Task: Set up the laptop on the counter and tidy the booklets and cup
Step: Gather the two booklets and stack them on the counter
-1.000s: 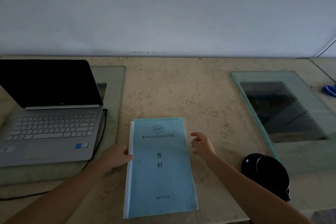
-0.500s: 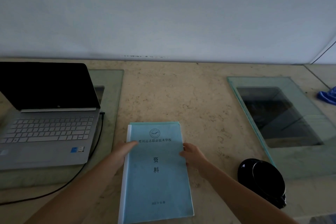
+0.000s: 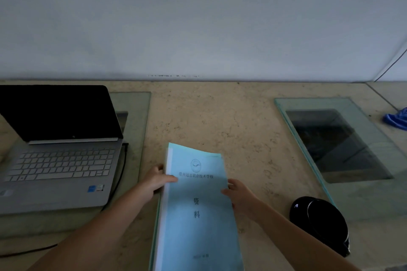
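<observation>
A stack of light blue booklets lies in the middle of the beige counter, its far end lifted off the surface. My left hand grips the stack's left edge, thumb on the cover. My right hand holds the right edge. An open silver laptop with a dark screen stands at the left. A black cup lies on its side at the right, near the counter's front edge.
A glass panel covers a dark recess at the right. Another glass panel lies under the laptop. A black cable runs from the laptop's right side toward the front. A blue cloth sits at the far right. A white wall backs the counter.
Both hands have closed on the booklets' side edges, and the far end of the stack has risen off the counter. The view has shifted slightly.
</observation>
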Demonstrator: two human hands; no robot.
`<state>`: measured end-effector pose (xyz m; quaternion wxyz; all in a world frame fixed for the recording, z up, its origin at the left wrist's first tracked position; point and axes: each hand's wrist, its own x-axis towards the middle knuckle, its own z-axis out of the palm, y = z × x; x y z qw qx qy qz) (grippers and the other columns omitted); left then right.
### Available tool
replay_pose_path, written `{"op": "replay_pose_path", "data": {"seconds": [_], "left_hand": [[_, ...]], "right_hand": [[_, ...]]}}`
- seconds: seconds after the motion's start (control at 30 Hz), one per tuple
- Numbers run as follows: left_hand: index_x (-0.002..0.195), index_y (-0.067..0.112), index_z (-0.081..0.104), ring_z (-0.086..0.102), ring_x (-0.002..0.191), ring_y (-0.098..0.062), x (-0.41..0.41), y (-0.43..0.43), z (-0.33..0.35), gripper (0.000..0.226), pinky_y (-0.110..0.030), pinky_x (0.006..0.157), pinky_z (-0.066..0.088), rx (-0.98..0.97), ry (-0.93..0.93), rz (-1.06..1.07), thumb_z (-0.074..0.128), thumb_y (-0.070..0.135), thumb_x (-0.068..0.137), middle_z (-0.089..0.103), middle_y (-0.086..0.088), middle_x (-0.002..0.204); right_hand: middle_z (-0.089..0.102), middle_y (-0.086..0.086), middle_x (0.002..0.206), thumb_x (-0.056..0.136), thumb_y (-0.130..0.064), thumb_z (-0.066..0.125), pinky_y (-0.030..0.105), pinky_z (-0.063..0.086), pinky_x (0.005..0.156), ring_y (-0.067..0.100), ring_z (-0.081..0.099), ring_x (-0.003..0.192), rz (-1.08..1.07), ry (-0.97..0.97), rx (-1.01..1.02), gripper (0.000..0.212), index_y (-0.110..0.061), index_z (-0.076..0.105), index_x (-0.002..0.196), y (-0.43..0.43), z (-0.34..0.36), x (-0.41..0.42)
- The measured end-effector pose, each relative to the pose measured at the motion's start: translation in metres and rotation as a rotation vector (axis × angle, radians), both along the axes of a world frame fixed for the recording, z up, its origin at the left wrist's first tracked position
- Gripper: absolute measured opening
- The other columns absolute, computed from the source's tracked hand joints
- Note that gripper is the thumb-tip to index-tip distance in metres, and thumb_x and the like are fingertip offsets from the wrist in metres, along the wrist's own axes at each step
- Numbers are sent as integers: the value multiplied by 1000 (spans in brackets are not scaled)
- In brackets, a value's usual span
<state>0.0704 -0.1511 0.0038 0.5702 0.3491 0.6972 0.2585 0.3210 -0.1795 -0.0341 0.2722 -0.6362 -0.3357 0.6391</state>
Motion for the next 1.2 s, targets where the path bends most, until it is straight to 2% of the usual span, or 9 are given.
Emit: {"op": "replay_pose_path", "data": {"seconds": [0.07,0.17,0.27,0.37,0.53,0.7,0.9,1.0,1.2], "left_hand": [[114,11,52,61,85,-19,-4,-3,12,55,-27,68,50,44,2,-110,78,1,66,61,-5,99],[110,17,57,65,92,-23,-7,-9,32,61,-34,80,53,109,-70,-172,79,5,54,66,-3,101],[107,26,58,66,91,-17,-9,-10,58,58,-28,70,54,174,-139,-308,79,2,58,68,0,103],[111,26,57,66,95,-13,-18,-4,82,59,-23,69,54,263,-86,-435,75,-8,67,68,4,104],[100,25,64,70,83,-3,-35,8,109,52,-16,64,55,414,-25,-428,75,-12,65,75,13,85],[91,28,63,69,78,0,-44,18,121,50,-16,65,56,531,40,-391,76,-13,65,74,20,81],[94,30,62,68,82,-2,-52,24,115,45,-19,70,55,565,62,-348,76,-6,69,73,9,88],[98,30,62,69,88,-4,-56,19,105,38,-23,74,56,534,13,-347,74,3,74,73,9,94],[100,28,61,69,85,-1,-53,12,90,33,-14,64,54,520,-73,-281,70,4,79,74,9,93]], "right_hand": [[52,22,133,89,-2,60,36,52,64,30,62,95,-79,46,-52,55,4,31,136,-1,3,3],[61,17,116,86,-4,65,28,52,49,16,66,72,-31,87,-79,51,0,42,131,3,14,11],[69,5,101,77,-8,74,27,55,62,12,70,74,95,135,-30,42,-4,60,116,13,35,22],[73,-4,90,76,-7,77,18,55,61,4,70,74,238,-34,146,24,-12,68,98,28,63,30],[73,-10,91,67,-13,84,15,55,67,3,69,81,247,-239,474,30,-22,72,92,51,112,25],[72,-14,85,62,-18,87,13,54,65,0,68,79,234,-337,628,34,-27,72,91,64,133,16],[74,-4,94,66,-22,85,36,58,80,16,69,89,216,-394,673,34,-21,72,98,67,130,6],[74,-4,94,70,-26,82,37,57,82,13,68,88,250,-400,644,31,-19,72,98,66,126,8],[73,3,97,72,-25,81,40,56,82,21,67,91,262,-422,674,31,-14,70,99,67,117,8]]}}
